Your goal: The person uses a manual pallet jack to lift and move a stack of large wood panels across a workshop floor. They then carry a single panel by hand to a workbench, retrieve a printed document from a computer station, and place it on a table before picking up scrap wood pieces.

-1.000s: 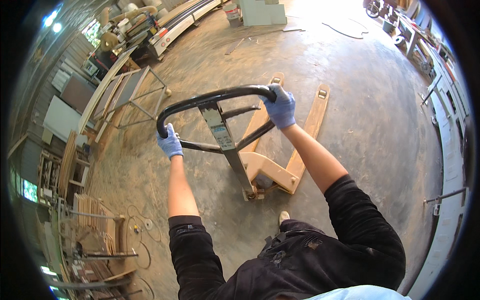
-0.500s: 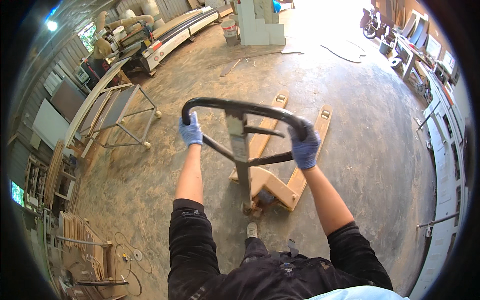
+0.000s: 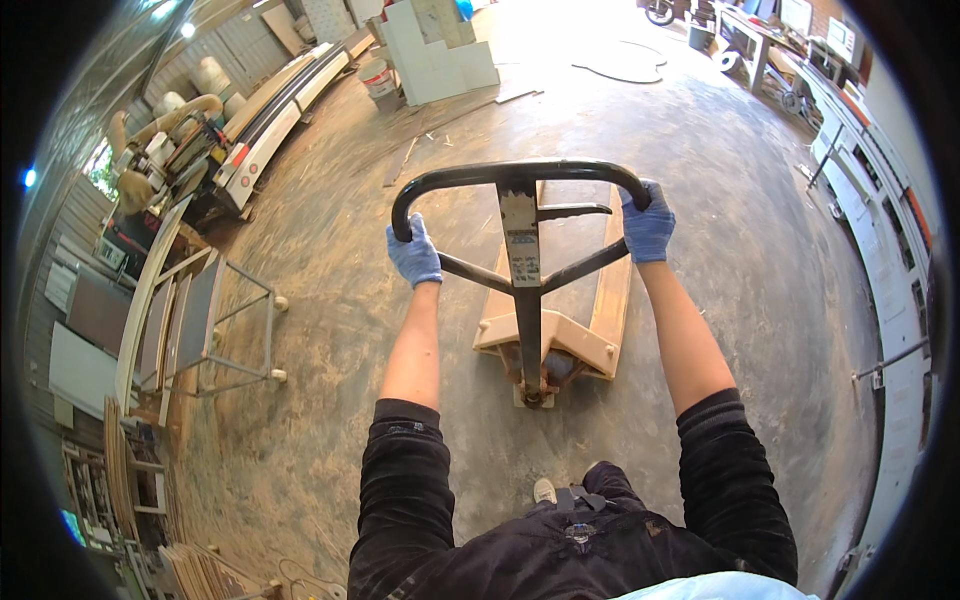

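Observation:
In front of me stands a pallet jack (image 3: 550, 330) with a beige body and two forks pointing away. Its black loop handle (image 3: 525, 285) rises toward me, with a small black lever (image 3: 575, 211) under the top bar. My left hand (image 3: 415, 252), in a blue glove, is wrapped round the left side of the loop. The right side of the loop is gripped by my right hand (image 3: 648, 222), gloved the same way. Both arms reach forward in black sleeves. The loop hides part of the forks, and nothing is seen resting on them.
A wheeled metal rack (image 3: 245, 325) with boards stands at the left. A long machine (image 3: 265, 150) lies at the far left, near a white bucket (image 3: 377, 78) and pale stacked panels (image 3: 430, 65). Long grey equipment (image 3: 895, 340) lines the right side. Wood scraps (image 3: 405, 160) lie on the floor.
The handle has swung level and now lines up with the forks, which point more straight ahead. Both hands keep their grip. The view has turned right, so the surroundings shift left.

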`<action>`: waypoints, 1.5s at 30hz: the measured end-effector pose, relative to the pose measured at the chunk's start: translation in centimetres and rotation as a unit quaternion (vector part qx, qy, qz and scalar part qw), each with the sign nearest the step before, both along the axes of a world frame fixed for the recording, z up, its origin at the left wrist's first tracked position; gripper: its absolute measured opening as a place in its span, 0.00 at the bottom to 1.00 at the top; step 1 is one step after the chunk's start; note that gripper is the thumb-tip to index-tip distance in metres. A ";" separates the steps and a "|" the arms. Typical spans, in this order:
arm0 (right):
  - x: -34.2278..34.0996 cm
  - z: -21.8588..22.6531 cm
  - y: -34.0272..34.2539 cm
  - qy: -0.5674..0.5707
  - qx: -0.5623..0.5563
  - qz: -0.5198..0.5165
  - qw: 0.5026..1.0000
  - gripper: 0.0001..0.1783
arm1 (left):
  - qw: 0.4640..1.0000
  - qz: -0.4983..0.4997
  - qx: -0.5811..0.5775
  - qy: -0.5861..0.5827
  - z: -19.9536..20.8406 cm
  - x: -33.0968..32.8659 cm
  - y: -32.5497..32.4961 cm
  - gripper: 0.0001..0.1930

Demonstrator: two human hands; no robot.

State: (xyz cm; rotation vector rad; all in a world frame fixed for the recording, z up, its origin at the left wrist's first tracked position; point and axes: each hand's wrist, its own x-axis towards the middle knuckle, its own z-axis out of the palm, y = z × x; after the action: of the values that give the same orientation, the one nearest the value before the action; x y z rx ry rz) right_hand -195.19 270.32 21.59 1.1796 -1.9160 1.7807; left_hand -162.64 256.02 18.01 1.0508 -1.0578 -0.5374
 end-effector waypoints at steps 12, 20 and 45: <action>-7.9 -0.9 -16.7 0.001 0.008 -0.014 1.000 0.12 | 0.997 -0.055 0.020 0.040 1.9 -9.6 -17.4 0.10; -14.5 -0.8 -27.9 -0.022 -0.015 0.006 1.000 0.12 | 0.999 -0.041 0.023 0.024 1.0 -17.1 -30.8 0.10; -42.8 -0.8 -60.0 -0.039 -0.053 -0.123 0.990 0.11 | 0.985 -0.161 0.021 -0.061 -1.3 -51.7 -72.1 0.13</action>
State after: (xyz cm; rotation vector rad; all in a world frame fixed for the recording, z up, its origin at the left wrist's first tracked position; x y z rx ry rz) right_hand -237.99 210.28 20.77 0.8109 -1.8890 1.7919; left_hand -214.30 183.93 16.73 0.9648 -1.3412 -0.7648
